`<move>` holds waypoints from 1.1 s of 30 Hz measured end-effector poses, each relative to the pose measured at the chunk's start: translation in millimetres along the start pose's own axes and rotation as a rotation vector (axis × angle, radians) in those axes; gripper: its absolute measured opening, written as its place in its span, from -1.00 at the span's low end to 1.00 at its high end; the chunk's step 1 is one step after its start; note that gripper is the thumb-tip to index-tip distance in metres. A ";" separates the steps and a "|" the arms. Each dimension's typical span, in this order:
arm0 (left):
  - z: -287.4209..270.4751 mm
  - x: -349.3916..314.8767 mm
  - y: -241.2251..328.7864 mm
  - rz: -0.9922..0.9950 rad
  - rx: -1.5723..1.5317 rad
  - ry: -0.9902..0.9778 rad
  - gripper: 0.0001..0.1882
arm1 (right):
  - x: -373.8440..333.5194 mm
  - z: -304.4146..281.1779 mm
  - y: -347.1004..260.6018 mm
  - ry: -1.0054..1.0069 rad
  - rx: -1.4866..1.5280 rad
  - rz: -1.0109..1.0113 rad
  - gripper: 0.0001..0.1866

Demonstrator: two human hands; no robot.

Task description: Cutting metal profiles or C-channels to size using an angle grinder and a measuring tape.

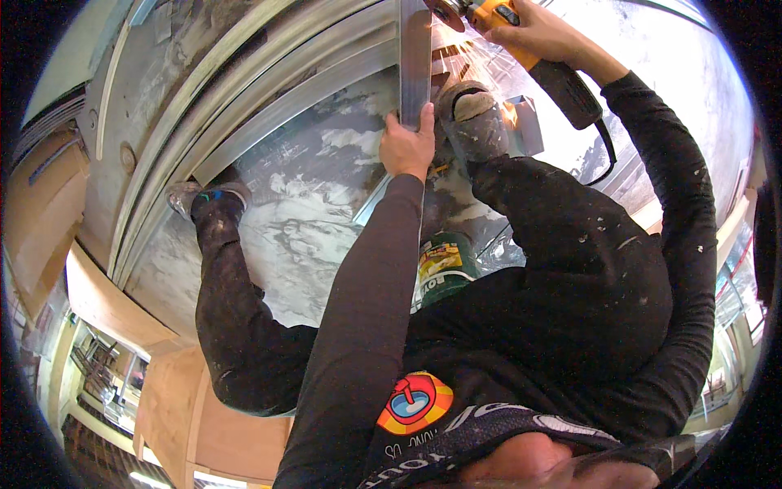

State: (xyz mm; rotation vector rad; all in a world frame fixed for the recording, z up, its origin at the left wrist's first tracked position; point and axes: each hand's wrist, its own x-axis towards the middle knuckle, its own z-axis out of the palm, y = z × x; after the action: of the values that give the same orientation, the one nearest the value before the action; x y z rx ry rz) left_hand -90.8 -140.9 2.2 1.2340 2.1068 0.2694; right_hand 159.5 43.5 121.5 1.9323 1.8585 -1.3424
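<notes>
My right hand (533,34) is wrapped round a yellow and black angle grinder (558,90) at the top right. Its disc (446,11) is beside the far end of a grey metal bar (415,61), and orange sparks (464,61) spray from there toward my right shoe (474,122). With fingers closed round its near end, my left hand (410,151) grips that bar, thumb along one side. The bar's far end runs out of the top of the view, and the exact contact with the disc is hard to make out.
Long metal profiles (277,122) lie curved by the lens at the upper left, near my left shoe (221,194). A green bucket (448,265) stands between my legs. The grinder's black cord (607,151) trails down. Wooden panels (171,399) are at the lower left.
</notes>
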 end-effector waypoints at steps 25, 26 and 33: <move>-0.1 0.1 0.6 0.049 -0.017 0.042 -0.10 | 1.3 -11.7 -8.5 -0.041 -0.040 -0.039 0.29; -1.1 0.3 1.2 0.048 -0.018 0.043 -0.10 | -1.0 -11.5 -9.5 -0.050 -0.012 -0.046 0.29; -8.4 0.8 -1.3 0.012 -0.003 0.031 -0.10 | 6.2 -7.1 -28.6 -0.008 -0.136 0.029 0.23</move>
State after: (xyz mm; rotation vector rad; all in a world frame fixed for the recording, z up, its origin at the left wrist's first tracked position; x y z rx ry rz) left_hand -97.4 -139.6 7.5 1.2485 2.1255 0.2982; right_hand 137.4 59.1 134.7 1.8764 1.8588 -1.1805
